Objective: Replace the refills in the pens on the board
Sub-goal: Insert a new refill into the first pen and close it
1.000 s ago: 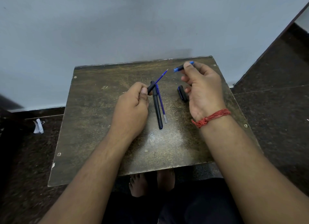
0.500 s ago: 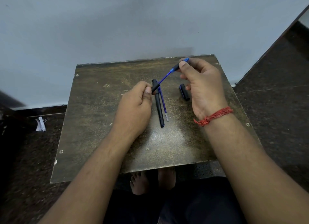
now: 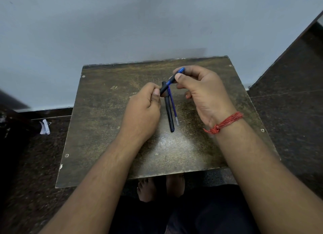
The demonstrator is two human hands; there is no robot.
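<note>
My left hand (image 3: 143, 109) grips a black pen barrel (image 3: 164, 89) that points up to the right. My right hand (image 3: 202, 94) pinches the pen's blue-tipped front piece (image 3: 176, 74), which sits on the blue refill close to the barrel's mouth. Only a short bit of blue refill (image 3: 169, 82) shows between the two parts. On the worn brown board (image 3: 97, 122), between my hands, lie a second black pen (image 3: 169, 111) and a loose blue refill (image 3: 173, 108), side by side. My right hand hides the black cap.
The board rests on a dark speckled floor (image 3: 288, 122) against a pale grey wall. A scrap of white paper (image 3: 44, 127) lies on the floor at the left. My bare feet (image 3: 157, 188) show under the board's near edge.
My right hand has moved left and down with the front piece, sliding it along the refill toward the barrel. The gap between my hands has narrowed. The black cap has gone out of sight.
</note>
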